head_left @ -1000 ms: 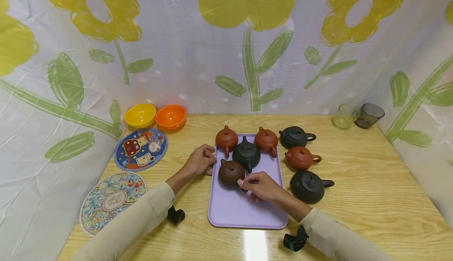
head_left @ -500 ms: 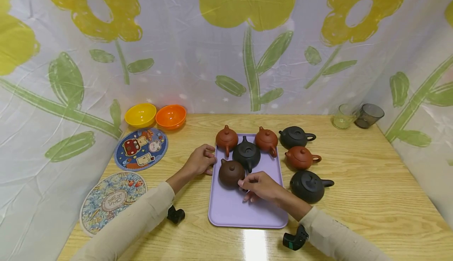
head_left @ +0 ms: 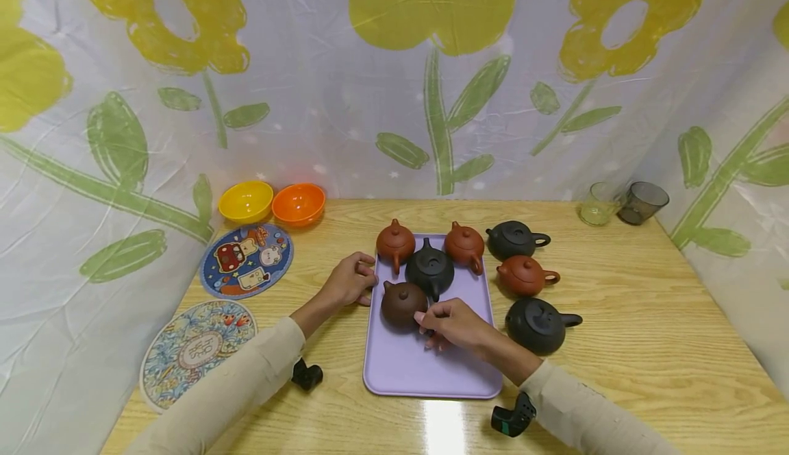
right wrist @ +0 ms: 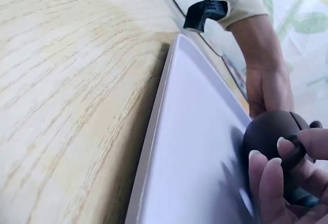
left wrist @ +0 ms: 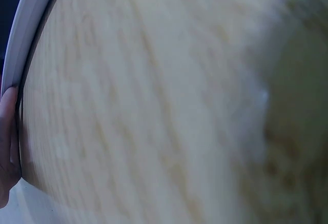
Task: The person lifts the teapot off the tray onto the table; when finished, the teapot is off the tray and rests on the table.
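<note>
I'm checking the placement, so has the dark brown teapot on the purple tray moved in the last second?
No. The dark brown teapot sits at the same spot on the purple tray, just below the black teapot.

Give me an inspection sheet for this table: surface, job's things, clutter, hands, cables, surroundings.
Surface: wooden table, glare at the near edge.
Job's things: purple tray with four teapots; brown teapot nearest the hands.
Clutter: three teapots right of the tray; yellow bowl, orange bowl, two round mats, two glass cups.
Hands: right hand pinches the brown teapot's handle; left hand rests on the tray's left rim.
Cables: nothing seen.
Surroundings: flower-print curtain behind and at both sides.
</note>
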A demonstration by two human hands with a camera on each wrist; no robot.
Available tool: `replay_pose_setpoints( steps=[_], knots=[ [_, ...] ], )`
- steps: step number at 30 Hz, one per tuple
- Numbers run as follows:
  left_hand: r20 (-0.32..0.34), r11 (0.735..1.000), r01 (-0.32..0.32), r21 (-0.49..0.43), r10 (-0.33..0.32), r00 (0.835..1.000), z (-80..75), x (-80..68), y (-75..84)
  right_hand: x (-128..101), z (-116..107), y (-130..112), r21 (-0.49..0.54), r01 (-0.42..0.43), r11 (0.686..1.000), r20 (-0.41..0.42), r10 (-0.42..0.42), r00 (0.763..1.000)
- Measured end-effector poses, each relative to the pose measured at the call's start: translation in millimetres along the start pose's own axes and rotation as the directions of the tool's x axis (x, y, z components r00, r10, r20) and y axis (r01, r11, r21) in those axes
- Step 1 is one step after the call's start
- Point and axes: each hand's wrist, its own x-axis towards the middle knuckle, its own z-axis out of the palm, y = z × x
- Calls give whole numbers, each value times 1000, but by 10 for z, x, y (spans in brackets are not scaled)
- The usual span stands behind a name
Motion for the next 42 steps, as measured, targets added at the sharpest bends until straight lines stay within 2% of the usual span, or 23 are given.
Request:
replay_pose_setpoints(
  steps=[6, 13, 20, 24, 36, 38, 42],
  knots=[
    [-3, 1000, -3, 3, 3, 1000, 4, -14, 8, -58, -54, -2, -32, 48, 998, 23, -48, 999],
    [1, 1000, -1, 0, 1, 1000, -5, -8, 5, -192, -207, -62, -105, 121, 987, 90, -112, 990],
    [1, 1000, 8, 1, -8, 1000, -5, 2, -6, -372, -376, -53, -162, 145, 976, 153, -120, 981],
    [-1, 1000, 17, 11, -17, 1000, -3, 7, -3, -486, -496, -34, -174, 174, 969, 213, -136, 968],
    [2, 999, 27, 20, -27, 1000, -6, 27, -14, -772, -887, 101, -180, 295, 938, 382, -210, 900],
    [2, 999, 25, 25, -25, 1000, -5, 26, -15, -797, -947, 146, -152, 320, 935, 414, -234, 880],
    [4, 999, 23, 30, -23, 1000, -4, 22, -9, -828, -1056, 229, -60, 362, 930, 495, -288, 820]
  ],
)
